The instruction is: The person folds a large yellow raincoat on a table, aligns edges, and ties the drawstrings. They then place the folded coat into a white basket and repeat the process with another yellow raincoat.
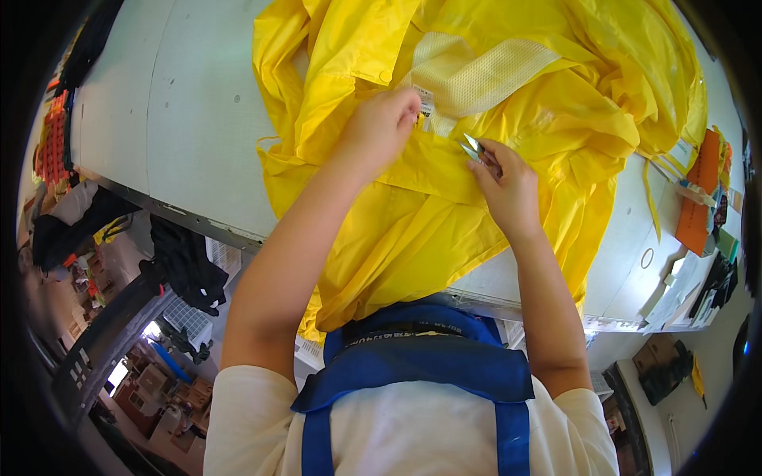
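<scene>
A yellow raincoat (pixel 444 206) lies spread over a pale grey counter (pixel 182 119), filling the upper middle and upper right of the frame, with its lower edge hanging over the counter's near rim at centre. A white mesh lining (pixel 476 75) shows near the top centre, and a small white label (pixel 426 103) sits just below it.

The left hand (pixel 381 127) is at centre, slightly left, its grip closed on a fold of the yellow fabric right beside the label. The right hand (pixel 508 186) is just right of centre, its grip closed around small metal snips (pixel 471 147), whose blades point up and left toward the fabric between the two hands. Whether the blades touch the cloth cannot be told.

At the right edge of the frame an orange object (pixel 698 198) and some papers (pixel 675 297) lie on the counter. A blue strap (pixel 421 365) crosses the person's chest at the bottom centre.
</scene>
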### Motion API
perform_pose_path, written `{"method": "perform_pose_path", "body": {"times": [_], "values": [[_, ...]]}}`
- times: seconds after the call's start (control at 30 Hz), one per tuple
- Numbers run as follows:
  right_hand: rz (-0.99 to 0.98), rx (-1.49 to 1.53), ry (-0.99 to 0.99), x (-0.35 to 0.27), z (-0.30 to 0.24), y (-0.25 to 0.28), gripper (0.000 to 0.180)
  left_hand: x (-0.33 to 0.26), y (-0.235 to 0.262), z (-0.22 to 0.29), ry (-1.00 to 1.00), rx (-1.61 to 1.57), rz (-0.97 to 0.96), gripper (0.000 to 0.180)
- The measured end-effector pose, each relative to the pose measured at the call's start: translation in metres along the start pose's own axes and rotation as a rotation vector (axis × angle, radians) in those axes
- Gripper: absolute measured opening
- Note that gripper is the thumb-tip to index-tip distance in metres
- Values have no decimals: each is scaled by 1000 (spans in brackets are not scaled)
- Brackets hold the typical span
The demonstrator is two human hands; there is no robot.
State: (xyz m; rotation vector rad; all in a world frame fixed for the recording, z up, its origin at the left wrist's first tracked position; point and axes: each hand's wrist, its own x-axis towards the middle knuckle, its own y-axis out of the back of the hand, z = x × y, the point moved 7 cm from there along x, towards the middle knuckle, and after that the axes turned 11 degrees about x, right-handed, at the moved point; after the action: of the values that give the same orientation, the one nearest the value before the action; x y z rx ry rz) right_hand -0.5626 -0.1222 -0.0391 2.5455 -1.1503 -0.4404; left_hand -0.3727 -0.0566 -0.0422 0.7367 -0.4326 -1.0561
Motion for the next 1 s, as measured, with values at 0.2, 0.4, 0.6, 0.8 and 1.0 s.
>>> {"method": "perform_pose_path", "body": {"times": [0.2,0.4,0.6,0.8,1.0], "values": [[-17,-8,-24,-3,0,0,28,-13,-8,25,-216,294,55,8],[-13,4,7,-2,2,-1,27,-6,-3,10,-111,115,43,10],[30,143,-38,1,3,0,29,-14,8,-4,146,-215,-24,8],[-73,45,7,16,-20,-14,26,-11,-3,1,-23,105,-16,8],[-84,-99,104,26,-24,-11,25,-9,3,9,-50,24,21,9]]}}
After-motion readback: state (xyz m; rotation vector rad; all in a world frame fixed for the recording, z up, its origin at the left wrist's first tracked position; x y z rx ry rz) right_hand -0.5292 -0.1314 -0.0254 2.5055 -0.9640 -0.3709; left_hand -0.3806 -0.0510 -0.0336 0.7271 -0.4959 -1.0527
